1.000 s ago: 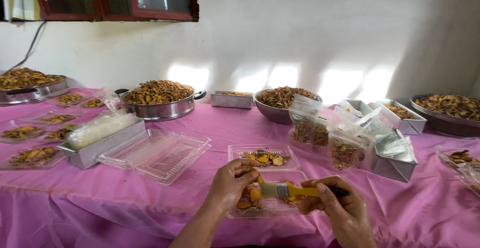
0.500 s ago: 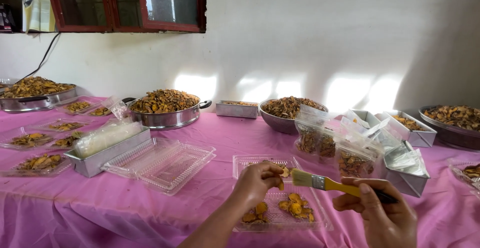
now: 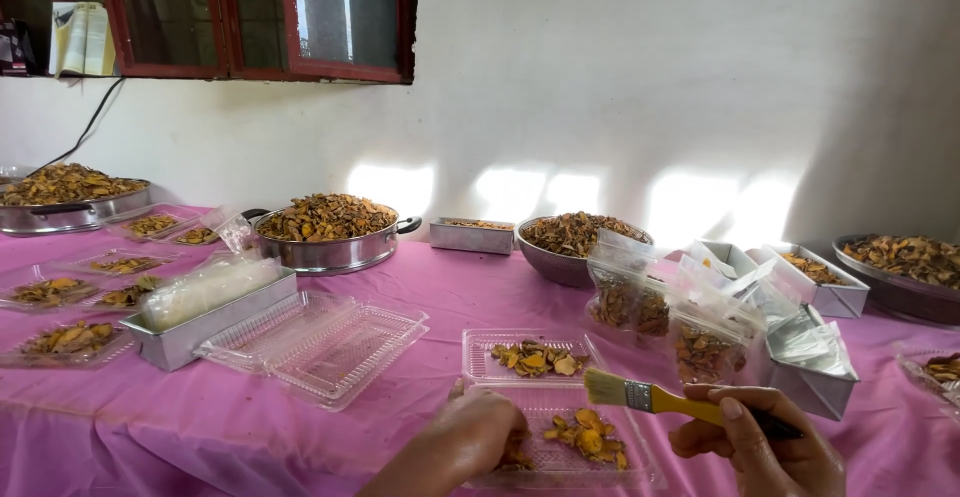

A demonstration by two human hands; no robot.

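The right hand point(image 3: 760, 437) is closed around a paintbrush point(image 3: 670, 400) with a yellow handle, a metal ferrule and pale bristles. The brush lies almost level, its bristles pointing away from the hand and hanging just above the far right corner of the clear plastic tray point(image 3: 625, 462) that sits nearest the person.

The left hand point(image 3: 480, 435) rests at the left edge of that same tray, its fingers curled down onto the dried yellow-orange slices point(image 3: 585, 435) lying inside; whether it actually pinches a slice cannot be told, since the fingertips are hidden.

Just behind this tray, touching its far edge, lies a second clear tray point(image 3: 480, 349) holding a small heap of the same slices. To the left of the near tray, a stack of empty clear lidded trays point(image 3: 320, 342) lies open on the pink tablecloth point(image 3: 470, 292), and beyond the stack stands a long metal tin point(image 3: 190, 329) with a clear bag in it. To the right of the near tray stand filled clear bags point(image 3: 640, 302) leaning against more metal tins point(image 3: 810, 367). Further back from the near tray, along the white wall, sit a steel pot point(image 3: 335, 249) and a steel bowl point(image 3: 560, 262), both heaped with dried slices.
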